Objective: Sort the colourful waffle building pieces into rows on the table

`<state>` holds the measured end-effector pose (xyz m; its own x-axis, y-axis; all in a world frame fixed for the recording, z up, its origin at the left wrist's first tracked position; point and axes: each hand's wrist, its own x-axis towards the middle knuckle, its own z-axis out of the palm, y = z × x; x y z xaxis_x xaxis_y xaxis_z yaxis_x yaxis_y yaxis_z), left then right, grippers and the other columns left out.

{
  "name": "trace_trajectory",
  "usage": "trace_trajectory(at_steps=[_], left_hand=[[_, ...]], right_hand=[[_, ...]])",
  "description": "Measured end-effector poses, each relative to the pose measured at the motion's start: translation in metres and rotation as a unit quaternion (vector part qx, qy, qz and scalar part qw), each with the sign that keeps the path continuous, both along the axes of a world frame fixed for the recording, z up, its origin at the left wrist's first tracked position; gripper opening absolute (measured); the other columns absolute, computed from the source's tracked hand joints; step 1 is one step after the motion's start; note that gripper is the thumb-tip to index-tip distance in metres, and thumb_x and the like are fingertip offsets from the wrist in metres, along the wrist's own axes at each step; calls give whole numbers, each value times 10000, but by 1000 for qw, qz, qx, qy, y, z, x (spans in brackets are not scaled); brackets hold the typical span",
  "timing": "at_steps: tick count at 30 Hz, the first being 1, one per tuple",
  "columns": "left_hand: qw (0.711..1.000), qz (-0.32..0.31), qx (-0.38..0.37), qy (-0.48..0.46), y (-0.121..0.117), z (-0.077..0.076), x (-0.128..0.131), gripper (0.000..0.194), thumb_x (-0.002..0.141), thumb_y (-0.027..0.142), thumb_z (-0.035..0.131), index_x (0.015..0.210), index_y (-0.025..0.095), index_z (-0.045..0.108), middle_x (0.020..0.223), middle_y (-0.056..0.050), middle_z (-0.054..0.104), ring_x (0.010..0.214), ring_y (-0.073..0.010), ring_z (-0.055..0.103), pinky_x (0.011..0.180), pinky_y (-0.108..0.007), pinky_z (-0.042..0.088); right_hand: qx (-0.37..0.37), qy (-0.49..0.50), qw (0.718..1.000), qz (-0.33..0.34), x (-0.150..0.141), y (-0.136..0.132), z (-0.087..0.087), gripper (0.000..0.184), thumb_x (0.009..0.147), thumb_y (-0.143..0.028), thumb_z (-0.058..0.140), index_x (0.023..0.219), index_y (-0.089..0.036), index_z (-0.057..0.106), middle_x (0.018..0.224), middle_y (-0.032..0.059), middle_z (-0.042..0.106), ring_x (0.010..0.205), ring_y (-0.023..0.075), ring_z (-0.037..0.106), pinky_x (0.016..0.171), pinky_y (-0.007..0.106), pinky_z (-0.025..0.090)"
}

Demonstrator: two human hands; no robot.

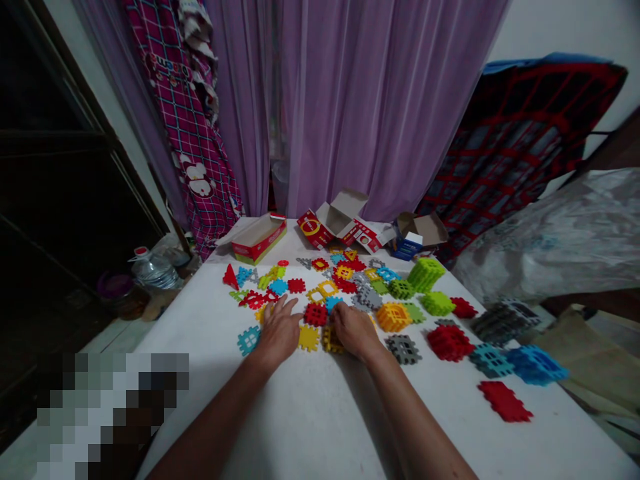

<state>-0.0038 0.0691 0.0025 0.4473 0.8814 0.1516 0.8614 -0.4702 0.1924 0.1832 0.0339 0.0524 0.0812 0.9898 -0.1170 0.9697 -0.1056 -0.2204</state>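
Note:
My left hand (281, 330) lies over the scattered plastic building tiles, its fingers spread and nothing seen in its grip. Beside it are a teal window tile (249, 341) and a flat yellow tile (309, 338). My right hand (354, 329) has its fingers curled down on yellow building tiles (331, 341); the fingertips are partly hidden. Between the hands sits a red tile stack (315, 314), with a blue tile (333, 304) just behind the right fingers. A grey window tile (403, 349) lies right of my right hand.
Stacks of tiles in orange (393, 317), lime green (425, 274), red (450, 342) and blue (537, 365) stand on the right of the white table (310, 427). Opened cartons (263, 239) line the back edge before purple curtains (380, 107). A water jug (155, 268) stands left.

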Motion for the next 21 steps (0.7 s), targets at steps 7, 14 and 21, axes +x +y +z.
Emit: trace_trajectory(at_steps=[7,14,21], left_hand=[[999,22,-13,-24,-3,3,-3,271,901,312,544,1111,278,710,1450,-61,537,1431,-328,335,1146,-591,240],[999,-17,-11,-41,3,8,6,615,826,443,669,1382,248,493,1504,-105,466,1454,-309,291,1183,-531,180],[991,-94,-90,30,33,20,9,873,772,471,715,1516,257,311,1560,-136,377,1467,-321,266,1175,-561,158]], right_hand=[[68,162,984,-18,36,-42,-4,246,960,-287,387,981,-221,623,919,31,762,850,188,692,688,251,422],[175,292,940,-22,34,-101,-58,394,941,-450,377,905,-211,688,596,4,671,542,165,632,557,238,442],[206,338,918,-33,28,-103,-76,366,910,-429,415,815,-206,689,686,21,718,628,176,660,605,239,461]])
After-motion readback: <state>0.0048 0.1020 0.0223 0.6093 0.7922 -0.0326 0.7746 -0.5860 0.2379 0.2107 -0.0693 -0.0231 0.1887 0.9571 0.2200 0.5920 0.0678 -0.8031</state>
